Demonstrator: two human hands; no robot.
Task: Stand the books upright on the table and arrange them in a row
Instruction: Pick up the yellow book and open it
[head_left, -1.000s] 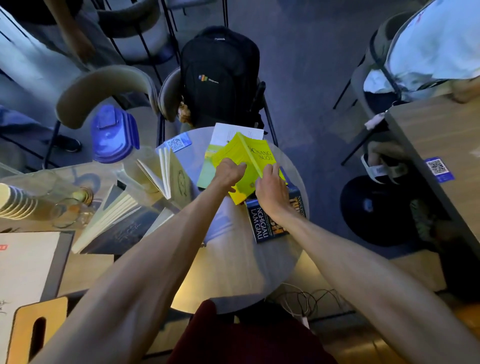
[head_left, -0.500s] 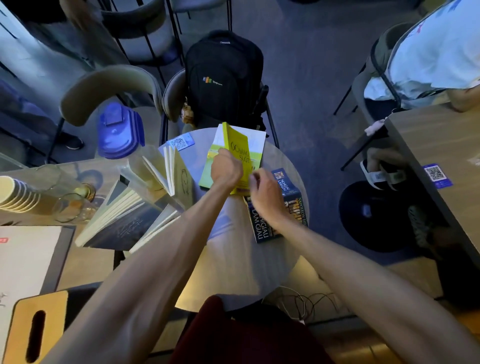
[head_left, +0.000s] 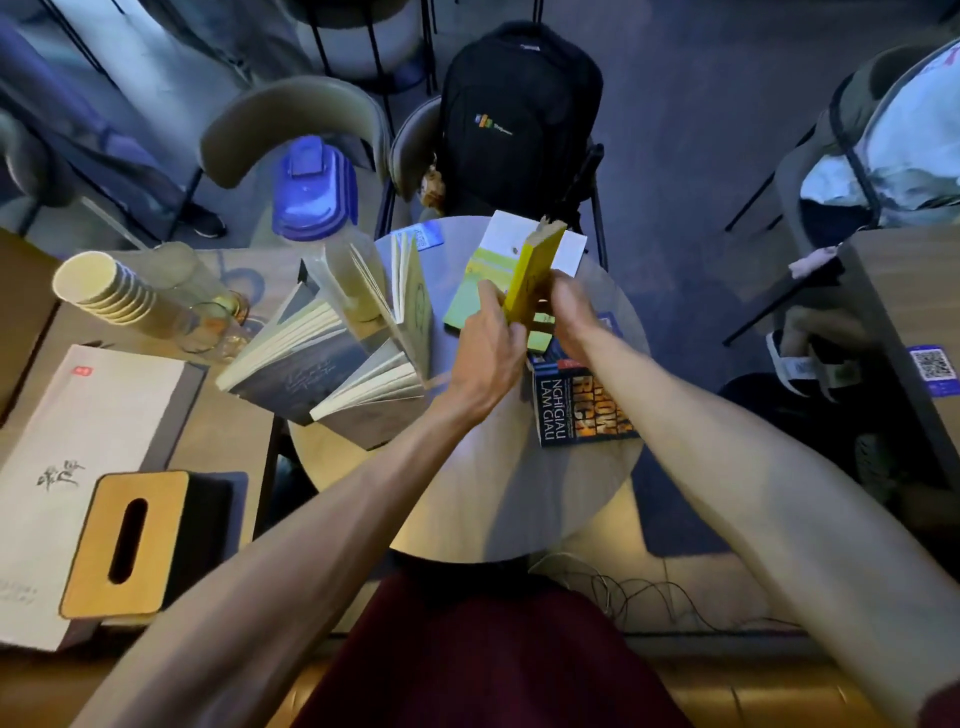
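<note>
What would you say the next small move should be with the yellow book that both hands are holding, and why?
Probably lower the yellow book onto bare tabletop right of the standing books and fan its pages. Both the left hand and right hand hold it on edge above the flat green book, so it is not yet standing by itself.

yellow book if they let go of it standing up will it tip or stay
The yellow book looks thin, so it would probably tip once the left hand and right hand release. Fanning its covers, like the standing books nearby, should steady it.
</note>
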